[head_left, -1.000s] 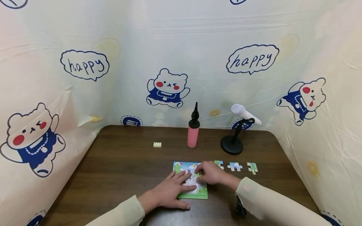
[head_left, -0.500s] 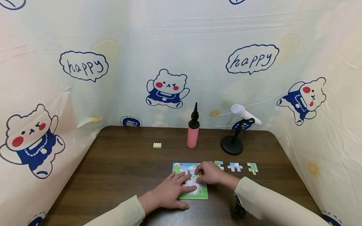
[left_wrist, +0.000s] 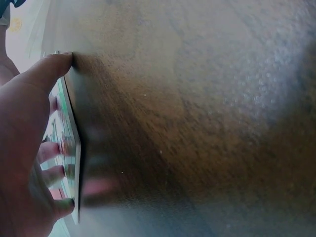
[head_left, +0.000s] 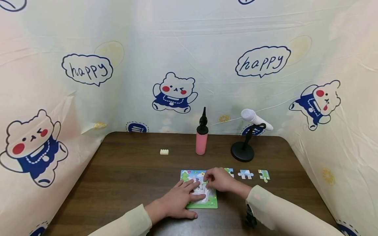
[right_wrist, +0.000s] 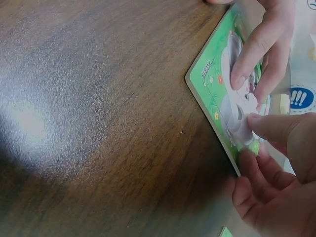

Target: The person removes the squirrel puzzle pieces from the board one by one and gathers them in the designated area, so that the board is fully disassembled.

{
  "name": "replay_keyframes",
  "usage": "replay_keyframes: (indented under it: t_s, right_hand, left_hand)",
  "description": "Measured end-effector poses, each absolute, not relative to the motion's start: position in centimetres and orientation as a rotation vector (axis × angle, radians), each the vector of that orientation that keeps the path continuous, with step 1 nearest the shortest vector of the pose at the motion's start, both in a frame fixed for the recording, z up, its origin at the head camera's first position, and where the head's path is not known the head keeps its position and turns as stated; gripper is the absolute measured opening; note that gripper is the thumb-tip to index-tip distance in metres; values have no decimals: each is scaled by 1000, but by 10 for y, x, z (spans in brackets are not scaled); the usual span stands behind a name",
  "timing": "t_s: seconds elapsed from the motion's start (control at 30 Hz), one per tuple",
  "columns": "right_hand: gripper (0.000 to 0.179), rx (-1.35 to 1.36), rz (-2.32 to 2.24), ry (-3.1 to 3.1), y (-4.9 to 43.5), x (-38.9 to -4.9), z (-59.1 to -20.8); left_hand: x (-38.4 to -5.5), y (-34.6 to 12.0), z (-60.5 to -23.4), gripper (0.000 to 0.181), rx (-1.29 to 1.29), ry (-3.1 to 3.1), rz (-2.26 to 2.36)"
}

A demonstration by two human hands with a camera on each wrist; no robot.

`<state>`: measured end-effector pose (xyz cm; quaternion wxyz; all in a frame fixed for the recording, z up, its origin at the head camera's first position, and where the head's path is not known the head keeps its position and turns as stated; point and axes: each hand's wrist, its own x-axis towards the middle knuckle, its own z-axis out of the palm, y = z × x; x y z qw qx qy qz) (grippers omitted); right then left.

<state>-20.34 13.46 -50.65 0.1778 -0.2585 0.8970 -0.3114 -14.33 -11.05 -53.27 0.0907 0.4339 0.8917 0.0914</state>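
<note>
A jigsaw puzzle board (head_left: 203,206) with a green border and a white cartoon picture lies flat on the table. My left hand (head_left: 180,199) rests on its left side, fingers spread and straight, while the thumb reaches the tabletop below the near edge. At the board's right side, my right hand (head_left: 220,181) has curled fingers and pinches a puzzle piece (right_wrist: 251,102) against the picture, mostly covered by the hand. In the right wrist view, the thumb presses on white picture area and the other fingers curl by the board's edge (right_wrist: 197,74).
To the right of the board lie three loose puzzle pieces (head_left: 245,174). A pink hand pump (head_left: 201,143) and a white microphone (head_left: 256,119) on a black stand (head_left: 242,151) stand behind. A cream toy brick (head_left: 164,152) sits farther left. Printed cloth surrounds the table (head_left: 130,164).
My right hand has shifted very slightly upward on the board, with its pinch kept. The left hand and the board stay almost where they were.
</note>
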Motion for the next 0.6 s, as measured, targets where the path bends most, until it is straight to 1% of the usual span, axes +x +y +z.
replay_keyframes:
  t_s: [0.37, 0.6]
  right_hand:
    - [6, -788, -977, 2522, 140, -201, -507]
    - [7, -782, -975, 2545, 143, -202, -505]
  left_hand:
    - [-144, -110, -533, 67, 1272, 2637, 250]
    - [-144, -110, -533, 68, 1262, 2634, 263]
